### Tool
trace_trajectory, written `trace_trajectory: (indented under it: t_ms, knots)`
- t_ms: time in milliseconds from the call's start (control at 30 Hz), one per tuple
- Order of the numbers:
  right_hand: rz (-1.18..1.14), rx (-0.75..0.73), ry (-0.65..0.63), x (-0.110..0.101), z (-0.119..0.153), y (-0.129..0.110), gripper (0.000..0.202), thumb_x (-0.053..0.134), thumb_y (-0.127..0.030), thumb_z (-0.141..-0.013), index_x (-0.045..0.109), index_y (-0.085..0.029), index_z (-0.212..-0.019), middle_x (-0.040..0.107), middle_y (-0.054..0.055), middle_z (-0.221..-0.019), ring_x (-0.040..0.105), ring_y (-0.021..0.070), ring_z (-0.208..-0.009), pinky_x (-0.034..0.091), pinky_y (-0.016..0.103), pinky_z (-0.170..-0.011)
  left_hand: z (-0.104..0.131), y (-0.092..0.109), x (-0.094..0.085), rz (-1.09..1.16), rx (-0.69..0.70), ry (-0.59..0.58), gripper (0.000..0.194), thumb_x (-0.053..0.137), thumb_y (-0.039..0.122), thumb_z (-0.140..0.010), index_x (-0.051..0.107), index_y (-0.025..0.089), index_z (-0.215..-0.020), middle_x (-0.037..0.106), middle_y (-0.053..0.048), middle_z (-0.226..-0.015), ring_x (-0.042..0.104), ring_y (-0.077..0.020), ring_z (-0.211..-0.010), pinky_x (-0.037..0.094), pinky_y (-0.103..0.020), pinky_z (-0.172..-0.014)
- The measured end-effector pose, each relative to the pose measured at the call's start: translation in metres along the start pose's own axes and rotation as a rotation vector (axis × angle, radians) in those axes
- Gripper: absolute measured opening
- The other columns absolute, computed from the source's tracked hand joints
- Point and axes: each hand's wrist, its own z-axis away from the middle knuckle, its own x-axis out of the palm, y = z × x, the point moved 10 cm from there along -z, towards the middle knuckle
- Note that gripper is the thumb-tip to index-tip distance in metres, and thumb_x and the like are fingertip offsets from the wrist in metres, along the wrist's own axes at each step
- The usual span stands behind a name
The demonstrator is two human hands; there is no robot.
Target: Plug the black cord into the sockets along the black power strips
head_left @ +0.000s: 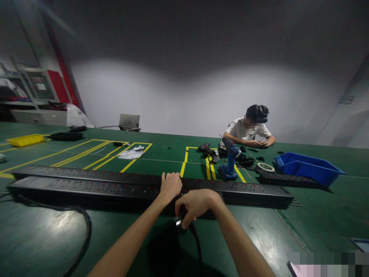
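The left hand (172, 185) lies on the long black power strips (138, 189), with its fingers bent over the top. The right hand (196, 206) pinches a black plug (181, 221) with shiny metal, just on the near side of the strips. A black cord (197, 242) runs from the plug toward the near edge. The two strips lie side by side on the green tabletop (121, 234). Past them, a blue drill (230, 161) stands upright, and a blue bin (307, 166) sits to the right.
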Motion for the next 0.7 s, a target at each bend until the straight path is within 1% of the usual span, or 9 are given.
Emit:
trace_trajectory:
  t_ms: [67, 167, 233, 333, 400, 467, 567, 633, 700]
  knots:
    - [-0.196, -0.065, 0.063, -0.019, 0.020, 0.001, 0.053, 0.075, -0.040, -0.068, 0.059, -0.021, -0.115, 0.061, -0.003, -0.071, 0.060, 0.0112, -0.058, 0.046, 0.019, -0.053, 0.000, 0.000, 0.000, -0.004, -0.002, -0.008, 0.036, 0.032, 0.023, -0.092, 0.064, 0.021, -0.109, 0.067, -0.010, -0.108, 0.053, -0.0255, -0.110, 0.017, -0.050, -0.108]
    - [-0.422, -0.124, 0.231, -0.048, 0.045, 0.013, 0.055, 0.074, -0.036, -0.070, 0.055, -0.019, -0.118, 0.058, -0.002, -0.081, 0.060, 0.0093, -0.060, 0.049, 0.020, -0.057, -0.002, 0.000, 0.001, 0.003, 0.001, -0.014, 0.036, 0.032, 0.023, -0.091, 0.064, 0.021, -0.108, 0.066, -0.010, -0.108, 0.053, -0.0256, -0.110, 0.017, -0.049, -0.108]
    - [-0.516, -0.140, 0.362, -0.064, 0.058, 0.026, 0.055, 0.074, -0.036, -0.070, 0.055, -0.019, -0.119, 0.056, -0.001, -0.084, 0.059, 0.0091, -0.064, 0.051, 0.022, -0.060, -0.003, 0.000, 0.002, 0.015, -0.004, -0.014, 0.035, 0.033, 0.022, -0.091, 0.064, 0.022, -0.107, 0.067, -0.009, -0.108, 0.054, -0.0255, -0.109, 0.017, -0.049, -0.108]
    - [-0.596, -0.116, 0.552, -0.080, 0.069, 0.053, 0.054, 0.075, -0.038, -0.068, 0.056, -0.019, -0.115, 0.054, 0.000, -0.089, 0.057, 0.0089, -0.066, 0.052, 0.023, -0.059, -0.004, -0.001, 0.004, 0.034, -0.003, -0.009, 0.034, 0.035, 0.022, -0.090, 0.065, 0.023, -0.105, 0.067, -0.008, -0.106, 0.054, -0.0253, -0.108, 0.016, -0.049, -0.108]
    - [-0.643, -0.082, 0.654, -0.087, 0.071, 0.071, 0.054, 0.076, -0.040, -0.067, 0.056, -0.018, -0.112, 0.052, 0.000, -0.088, 0.056, 0.0086, -0.064, 0.052, 0.023, -0.056, -0.003, 0.001, 0.002, 0.060, 0.015, 0.007, 0.033, 0.036, 0.021, -0.090, 0.064, 0.023, -0.105, 0.067, -0.007, -0.107, 0.054, -0.0248, -0.109, 0.016, -0.049, -0.109]
    - [-0.678, -0.050, 0.739, -0.092, 0.069, 0.087, 0.055, 0.077, -0.040, -0.067, 0.055, -0.018, -0.112, 0.052, -0.002, -0.081, 0.055, 0.0087, -0.061, 0.048, 0.021, -0.051, -0.003, 0.005, -0.004, 0.102, 0.048, 0.045, 0.034, 0.035, 0.018, -0.090, 0.063, 0.024, -0.108, 0.066, -0.006, -0.109, 0.054, -0.0235, -0.109, 0.017, -0.047, -0.109]
    - [-0.675, 0.017, 0.852, -0.097, 0.061, 0.107, 0.056, 0.077, -0.039, -0.067, 0.051, -0.016, -0.112, 0.053, -0.004, -0.068, 0.050, 0.0086, -0.053, 0.041, 0.019, -0.044, -0.001, 0.016, -0.019, 0.181, 0.117, 0.107, 0.037, 0.036, 0.015, -0.088, 0.057, 0.023, -0.118, 0.063, -0.005, -0.116, 0.053, -0.0216, -0.111, 0.026, -0.042, -0.107]
    - [-0.651, 0.070, 0.922, -0.098, 0.054, 0.118, 0.056, 0.076, -0.038, -0.068, 0.050, -0.015, -0.112, 0.053, -0.005, -0.064, 0.047, 0.0082, -0.049, 0.036, 0.019, -0.043, 0.003, 0.028, -0.029, 0.230, 0.202, 0.126, 0.043, 0.042, 0.016, -0.086, 0.050, 0.023, -0.128, 0.058, -0.006, -0.124, 0.049, -0.0214, -0.116, 0.031, -0.038, -0.104]
    - [-0.625, 0.122, 0.989, -0.097, 0.046, 0.126, 0.057, 0.075, -0.037, -0.068, 0.050, -0.014, -0.113, 0.054, -0.005, -0.064, 0.048, 0.0084, -0.049, 0.034, 0.020, -0.045, 0.010, 0.041, -0.038, 0.273, 0.319, 0.136, 0.054, 0.050, 0.019, -0.082, 0.042, 0.023, -0.135, 0.051, -0.007, -0.132, 0.045, -0.0221, -0.121, 0.032, -0.036, -0.105]
